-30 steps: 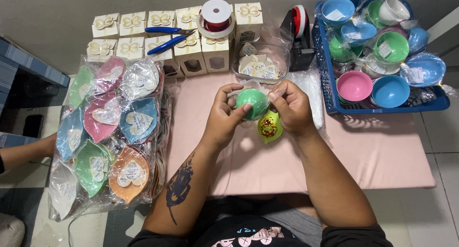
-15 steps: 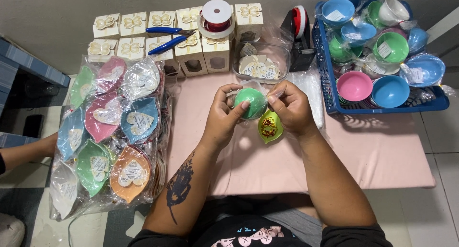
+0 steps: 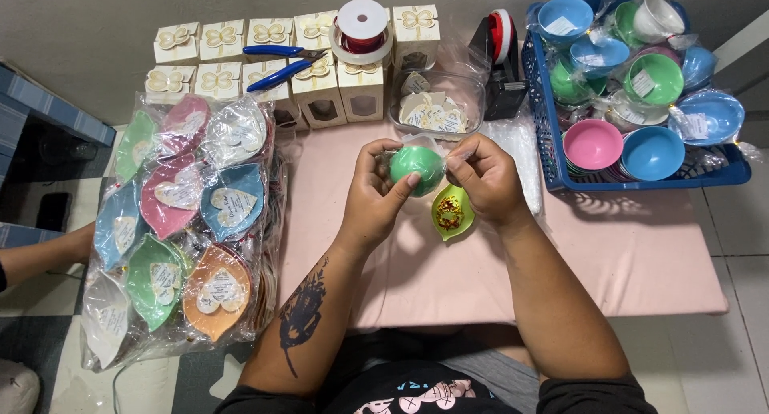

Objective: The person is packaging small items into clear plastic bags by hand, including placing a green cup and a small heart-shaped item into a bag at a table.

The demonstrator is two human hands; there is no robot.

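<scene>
Both of my hands hold a small green bowl (image 3: 416,167) wrapped in clear plastic, above the pink table (image 3: 641,262). My left hand (image 3: 375,194) grips its left side, thumb across the front. My right hand (image 3: 487,176) pinches the plastic at its top right. Just below my right hand a yellow-green leaf-shaped dish (image 3: 451,212) with a gold ornament lies on the table.
A blue basket (image 3: 553,154) of coloured bowls stands at the right. Clear bags of wrapped heart and leaf dishes (image 3: 180,222) lie at the left. White gift boxes (image 3: 264,58), blue scissors (image 3: 276,66), a ribbon spool (image 3: 361,30), a tape dispenser (image 3: 501,62) and a clear tub of tags (image 3: 436,110) line the back. Another person's arm (image 3: 40,254) rests at far left.
My hands have turned the green bowl slightly and lifted it a little; the plastic is now pinched at its top. Nothing else moved.
</scene>
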